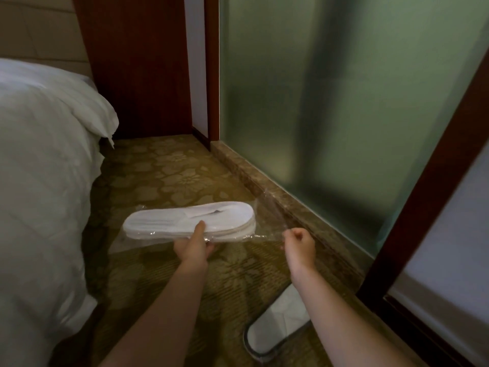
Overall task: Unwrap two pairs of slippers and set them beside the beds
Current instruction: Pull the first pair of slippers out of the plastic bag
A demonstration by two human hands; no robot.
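Note:
A flat pair of white slippers (189, 219) lies stacked inside a clear plastic wrapper (267, 221), held above the carpet. My left hand (194, 247) grips the slippers through the wrapper from the near side, thumb on top. My right hand (299, 241) pinches the loose open end of the wrapper, stretched out to the right of the slippers. The bed (39, 194) with white bedding fills the left side. One white slipper (277, 327) rests on the floor under my right forearm.
Patterned gold carpet (164, 176) runs between the bed and a frosted glass wall (330, 102) with a stone sill (285, 205). A dark wood panel (137, 62) stands at the back. A wood-framed door (423, 194) is at the right.

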